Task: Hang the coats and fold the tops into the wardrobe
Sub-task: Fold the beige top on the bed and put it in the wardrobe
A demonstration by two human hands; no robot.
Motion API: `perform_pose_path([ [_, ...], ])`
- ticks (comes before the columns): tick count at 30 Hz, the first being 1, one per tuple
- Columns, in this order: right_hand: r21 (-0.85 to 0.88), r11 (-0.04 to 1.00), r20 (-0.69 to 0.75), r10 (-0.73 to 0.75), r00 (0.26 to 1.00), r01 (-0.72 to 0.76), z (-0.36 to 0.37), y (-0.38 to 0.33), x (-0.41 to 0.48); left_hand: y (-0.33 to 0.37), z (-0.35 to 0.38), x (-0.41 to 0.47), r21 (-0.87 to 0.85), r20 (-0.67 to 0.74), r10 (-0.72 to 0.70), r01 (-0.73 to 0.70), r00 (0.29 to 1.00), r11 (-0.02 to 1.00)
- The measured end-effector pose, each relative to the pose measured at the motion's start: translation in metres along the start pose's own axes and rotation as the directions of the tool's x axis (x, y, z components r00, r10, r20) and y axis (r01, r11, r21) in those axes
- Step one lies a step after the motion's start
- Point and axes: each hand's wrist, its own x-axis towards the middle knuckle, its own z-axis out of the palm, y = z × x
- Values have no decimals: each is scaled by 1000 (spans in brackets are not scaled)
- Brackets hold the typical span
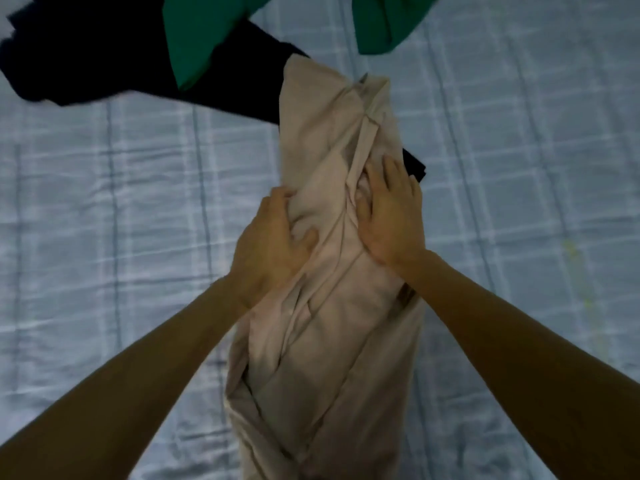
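Head view: long crumpled beige cotton garment [332, 271] lying on pale blue checked quilted bed [104, 202], partly over dark navy garment [104, 57] beside green garment [194, 36]. Left hand [273, 251] fingers bunch its fabric; right hand [391, 216] presses flat, fingers spread. Risk: bunched creases fold in, or the navy piece drags along

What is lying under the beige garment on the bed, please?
A dark garment passes beneath the beige garment, showing again at its right edge, with the checked bedspread below. Anything else underneath is covered.
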Motion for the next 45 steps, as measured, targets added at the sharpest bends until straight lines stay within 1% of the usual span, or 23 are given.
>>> perform_pose_path([
  [3, 26, 998, -36, 56, 998, -55, -2, -17, -47, -16, -17, -50, 63, 105, -176, 170, 979, 983],
  [6, 72, 995, -56, 76, 996, -72, -3, -41, -109, -29, -27, -95, 165, 221, -277, 244, 935, 956],
  [10, 123, 992, 71, -31, 997, 22, 0, -67, -204, -40, -34, -144, 18, 424, -406, 441, 809, 897],
  [12, 131, 991, 124, -41, 992, 24, -1, -78, -243, -42, -37, -166, -72, 461, -397, 479, 794, 875],
  [13, 133, 991, 140, -49, 989, 30, -1, -82, -257, -40, -40, -176, -76, 401, -367, 430, 839, 900],
  [15, 164, 986, 166, -69, 984, 41, 3, -86, -275, -32, -42, -194, -52, 172, -248, 260, 953, 964],
  [16, 207, 978, 166, -66, 984, 30, 4, -87, -282, -23, -41, -202, -70, 95, -169, 176, 981, 982],
  [17, 284, 959, 164, -39, 986, -9, 4, -88, -287, -12, -38, -209, -90, 89, -105, 113, 991, 990],
  [18, 383, 920, 156, 21, 988, -80, 1, -88, -291, 0, -31, -215, -91, 151, -53, 67, 987, 994],
  [19, 477, 861, 142, 123, 982, -177, -5, -88, -295, 12, -22, -222, -29, 281, -24, 33, 959, 999],
  [21, 550, 760, 77, 368, 927, -347, -17, -84, -301, 25, 2, -236, 202, 569, -12, -126, 823, 971],
  [22, 523, 749, 26, 462, 887, -406, -21, -79, -305, 26, 11, -241, 262, 651, 7, -233, 759, 937],
  [23, 492, 749, -16, 517, 856, -443, -24, -74, -308, 25, 15, -245, 265, 678, 38, -292, 734, 919],
  [24, 474, 755, -42, 533, 845, -453, -27, -70, -310, 20, 17, -249, 217, 664, 73, -286, 745, 933],
  [26, 439, 806, -33, 456, 889, -397, -33, -64, -315, 5, 14, -259, 75, 520, 151, -221, 841, 972],
  [28, 401, 882, 26, 260, 965, -248, -36, -69, -318, -10, 8, -270, 61, 262, 231, -255, 937, 965],
  [30, 311, 950, 45, -3, 999, -11, -31, -80, -320, -29, 6, -274, 86, 60, 257, -261, 965, 961],
  [31, 243, 962, 44, -135, 990, 121, -25, -86, -320, -36, 5, -273, 74, 35, 239, -241, 970, 968],
  [33, 154, 959, 150, -259, 954, 236, -9, -94, -321, -46, 8, -271, 108, 161, 262, -281, 951, 954],
  [36, 100, 985, 290, -167, 942, 143, 1, -90, -318, -57, 18, -279, 286, 416, 316, -453, 853, 845],
  [40, 51, 992, 342, -127, 931, 116, -4, -73, -331, -63, 17, -284, 410, 533, 342, -589, 774, 696],
  [43, 20, 977, 370, -206, 906, 213, -5, -58, -353, -66, 14, -280, 434, 619, 377, -700, 689, 567],
  [45, -36, 964, 427, -224, 876, 264, -4, -52, -363, -66, 19, -277, 445, 618, 404, -723, 675, 529],
])
